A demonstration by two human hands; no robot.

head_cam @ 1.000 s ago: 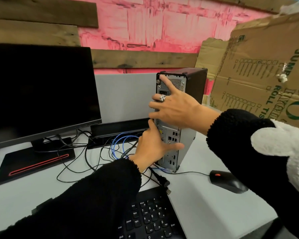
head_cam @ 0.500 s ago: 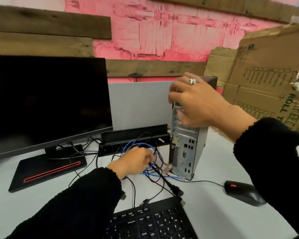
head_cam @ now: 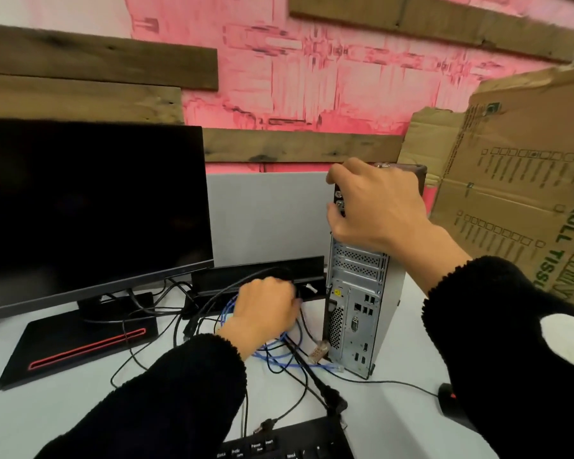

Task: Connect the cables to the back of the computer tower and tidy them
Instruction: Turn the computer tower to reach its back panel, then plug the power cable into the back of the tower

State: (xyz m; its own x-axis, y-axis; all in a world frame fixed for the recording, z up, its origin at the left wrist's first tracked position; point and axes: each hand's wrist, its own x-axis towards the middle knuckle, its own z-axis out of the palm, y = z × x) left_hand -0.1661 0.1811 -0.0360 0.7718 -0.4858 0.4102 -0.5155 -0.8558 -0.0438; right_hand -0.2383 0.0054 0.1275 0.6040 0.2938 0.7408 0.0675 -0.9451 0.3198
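Note:
A grey computer tower (head_cam: 358, 303) stands upright on the white desk, its back panel of ports facing me. My right hand (head_cam: 375, 207) rests over the tower's upper rear corner and grips it. My left hand (head_cam: 265, 309) is down in the tangle of cables left of the tower, fingers curled around black cables (head_cam: 212, 296). A coiled blue network cable (head_cam: 279, 354) lies under that hand, its clear plug (head_cam: 318, 351) loose near the tower's base. A thick black power plug (head_cam: 333, 397) lies on the desk in front.
A black monitor (head_cam: 90, 207) on a red-striped stand (head_cam: 77, 336) fills the left. A black keyboard (head_cam: 289, 442) sits at the near edge, a mouse (head_cam: 448, 397) at right. A black cable tray (head_cam: 259, 276) and grey divider panel stand behind. Cardboard (head_cam: 517, 180) leans at right.
My right hand has gone from the tower's back panel up to its top rear corner. My left hand has dropped from the ports into the cables on the desk.

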